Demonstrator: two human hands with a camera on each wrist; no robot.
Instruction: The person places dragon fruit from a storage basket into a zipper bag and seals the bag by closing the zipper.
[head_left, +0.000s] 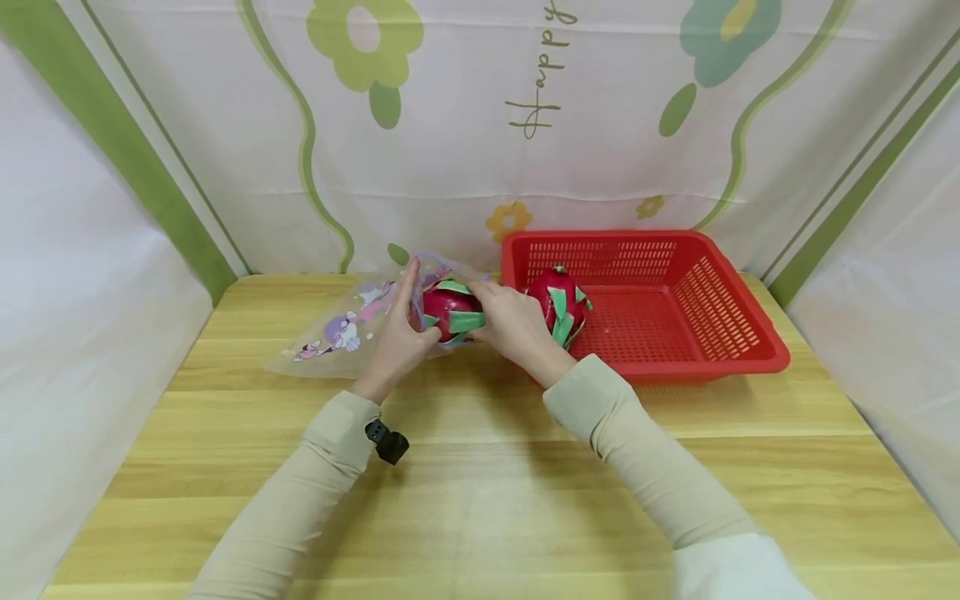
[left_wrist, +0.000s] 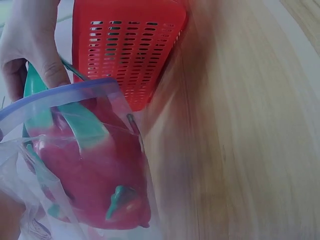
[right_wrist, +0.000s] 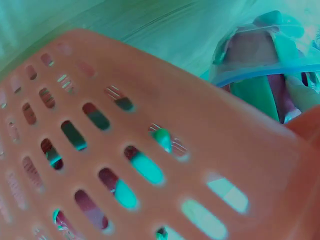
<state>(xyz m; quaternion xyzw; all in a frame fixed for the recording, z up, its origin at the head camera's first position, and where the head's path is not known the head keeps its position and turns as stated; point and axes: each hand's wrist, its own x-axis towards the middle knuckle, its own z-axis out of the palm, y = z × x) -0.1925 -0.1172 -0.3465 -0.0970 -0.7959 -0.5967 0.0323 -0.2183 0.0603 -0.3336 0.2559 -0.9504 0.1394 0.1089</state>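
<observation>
Printed zip bag held open at its mouth by left hand, one dragon fruit gripped by right hand and judged half inserted; second dragon fruit left in red basket on desk.

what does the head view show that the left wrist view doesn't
Only the head view shows both hands, left hand and right hand, the second dragon fruit inside the red basket, and the bag's cartoon print. Only the left wrist view shows the bag's blue zip edge close up. Both show the dragon fruit in the clear bag.
</observation>
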